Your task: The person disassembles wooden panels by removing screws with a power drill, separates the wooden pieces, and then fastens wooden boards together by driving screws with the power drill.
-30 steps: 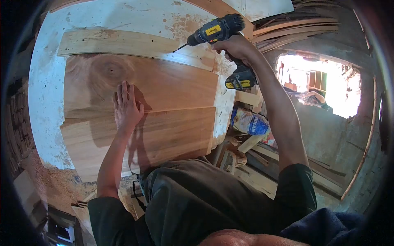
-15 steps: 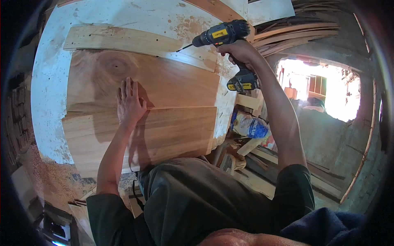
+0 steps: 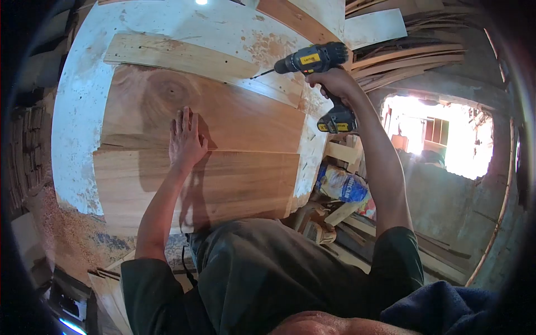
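Note:
My right hand (image 3: 336,84) is wrapped round the handle of a black and yellow cordless drill (image 3: 312,58). The drill's long thin bit points left, its tip at or just over a pale wooden strip (image 3: 167,51) with small dark holes; contact cannot be made out. My left hand (image 3: 187,139) lies flat with fingers spread on a brown board (image 3: 245,117), near its seam with a second brown board (image 3: 251,178) closer to my body. The pale strip lies along the far edge of the first board.
Under the boards is a white, stained worktop (image 3: 75,134). Right of it sit a blue and white bag (image 3: 349,187) and wood offcuts. Long curved strips (image 3: 413,56) are stacked at the upper right, above a bright wall opening (image 3: 441,134). Sawdust (image 3: 70,229) covers the lower left.
The view has shifted, so boards and hands appear farther right. My right hand still holds the drill with its bit by the pale strip, and my left hand stays flat on the board.

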The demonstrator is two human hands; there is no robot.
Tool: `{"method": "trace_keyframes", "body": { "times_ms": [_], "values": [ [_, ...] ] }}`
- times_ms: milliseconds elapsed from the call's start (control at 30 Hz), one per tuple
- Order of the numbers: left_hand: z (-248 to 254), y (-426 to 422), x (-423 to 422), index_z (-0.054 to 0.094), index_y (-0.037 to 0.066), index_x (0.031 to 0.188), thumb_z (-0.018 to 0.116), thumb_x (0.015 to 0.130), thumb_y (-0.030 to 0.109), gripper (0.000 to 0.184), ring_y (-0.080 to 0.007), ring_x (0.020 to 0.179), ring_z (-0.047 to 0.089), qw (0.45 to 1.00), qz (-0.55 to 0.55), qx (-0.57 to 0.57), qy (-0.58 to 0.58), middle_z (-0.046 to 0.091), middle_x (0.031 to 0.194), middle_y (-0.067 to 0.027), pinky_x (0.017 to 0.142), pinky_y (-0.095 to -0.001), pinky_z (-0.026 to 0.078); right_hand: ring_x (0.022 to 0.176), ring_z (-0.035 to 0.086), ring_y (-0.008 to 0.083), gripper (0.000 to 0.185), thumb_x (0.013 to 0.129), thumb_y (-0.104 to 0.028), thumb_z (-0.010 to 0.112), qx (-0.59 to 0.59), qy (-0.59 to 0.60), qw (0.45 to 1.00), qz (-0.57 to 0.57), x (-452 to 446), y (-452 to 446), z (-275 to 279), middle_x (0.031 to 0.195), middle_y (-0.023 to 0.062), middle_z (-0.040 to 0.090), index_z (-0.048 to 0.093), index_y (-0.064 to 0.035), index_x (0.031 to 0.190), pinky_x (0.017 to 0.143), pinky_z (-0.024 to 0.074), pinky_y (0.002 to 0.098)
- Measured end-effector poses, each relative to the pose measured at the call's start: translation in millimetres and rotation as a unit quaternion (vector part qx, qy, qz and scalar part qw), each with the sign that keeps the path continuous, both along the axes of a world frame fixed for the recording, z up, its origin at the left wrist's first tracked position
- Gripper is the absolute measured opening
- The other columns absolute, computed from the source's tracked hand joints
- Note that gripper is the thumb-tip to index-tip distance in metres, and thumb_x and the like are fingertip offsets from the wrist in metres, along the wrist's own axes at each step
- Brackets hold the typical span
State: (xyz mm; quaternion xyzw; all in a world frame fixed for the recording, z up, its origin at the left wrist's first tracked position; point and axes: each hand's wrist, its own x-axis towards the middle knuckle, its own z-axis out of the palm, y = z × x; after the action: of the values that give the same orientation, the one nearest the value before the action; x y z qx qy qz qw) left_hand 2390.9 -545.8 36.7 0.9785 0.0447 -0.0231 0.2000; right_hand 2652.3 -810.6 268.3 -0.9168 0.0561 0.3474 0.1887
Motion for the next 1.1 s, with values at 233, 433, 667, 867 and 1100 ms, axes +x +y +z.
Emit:
{"method": "trace_keyframes", "body": {
  "times_ms": [233, 433, 667, 867, 1100],
  "values": [
    [-2.3, 47.1, 54.2, 0.047, 0.003, 0.137, 0.065, 0.083, 0.029, 0.063, -0.0385, 0.135, 0.04, 0.975, 0.1, -0.187, 0.059, 0.044, 0.145, -0.02, 0.113, -0.0519, 0.03, 0.046, 0.048, 0.0106, 0.023, 0.079, -0.029, 0.076, -0.021, -0.008, 0.999, -0.05, -17.3, 0.3, 8.6, 0.055, -0.0005, 0.053, 0.068, -0.0072, 0.076, 0.046, 0.0356, 0.0279],
    [-52.4, 105.9, 147.5, 0.05, 0.003, 0.135, 0.063, 0.086, 0.03, 0.058, -0.0352, 0.136, 0.04, 0.97, 0.171, 0.024, -0.171, 0.045, 0.146, -0.0182, 0.111, -0.0497, 0.031, 0.05, 0.05, 0.0099, 0.02, 0.078, -0.024, 0.079, -0.003, -0.028, 0.992, -0.124, -31.5, 9.5, 16.3, 0.06, -0.0007, 0.057, 0.069, -0.0065, 0.08, 0.048, 0.0374, 0.0278],
    [-60.6, 116.2, 150.8, 0.045, 0.004, 0.143, 0.062, 0.087, 0.032, 0.066, -0.0317, 0.143, 0.034, 0.968, 0.192, -0.073, -0.142, 0.039, 0.154, -0.0139, 0.118, -0.0489, 0.023, 0.058, 0.05, 0.0067, 0.023, 0.08, -0.021, 0.082, 0.077, -0.116, 0.986, -0.089, -50.5, 115.0, 55.3, 0.07, -0.0039, 0.059, 0.071, -0.0054, 0.091, 0.052, 0.0376, 0.0239],
    [-55.4, 119.2, 146.0, 0.042, 0.01, 0.148, 0.062, 0.091, 0.038, 0.066, -0.0294, 0.145, 0.032, 0.969, 0.208, -0.067, -0.113, 0.035, 0.157, -0.0096, 0.12, -0.0479, 0.021, 0.058, 0.05, 0.0052, 0.021, 0.087, -0.022, 0.077, 0.161, -0.123, 0.973, 0.11, -23.1, 230.9, 1.0, 0.072, -0.0035, 0.059, 0.07, -0.0052, 0.098, 0.053, 0.0395, 0.0228],
    [-50.8, 125.4, 141.9, 0.044, 0.008, 0.145, 0.062, 0.089, 0.033, 0.064, -0.0269, 0.144, 0.035, 0.966, 0.203, -0.103, -0.121, 0.036, 0.156, -0.0096, 0.12, -0.048, 0.022, 0.056, 0.051, 0.0045, 0.023, 0.088, -0.021, 0.077, 0.133, -0.079, 0.97, 0.19, -2.7, 298.9, -43.7, 0.071, -0.0029, 0.06, 0.069, -0.0032, 0.099, 0.052, 0.0423, 0.0229]
  ]
}}
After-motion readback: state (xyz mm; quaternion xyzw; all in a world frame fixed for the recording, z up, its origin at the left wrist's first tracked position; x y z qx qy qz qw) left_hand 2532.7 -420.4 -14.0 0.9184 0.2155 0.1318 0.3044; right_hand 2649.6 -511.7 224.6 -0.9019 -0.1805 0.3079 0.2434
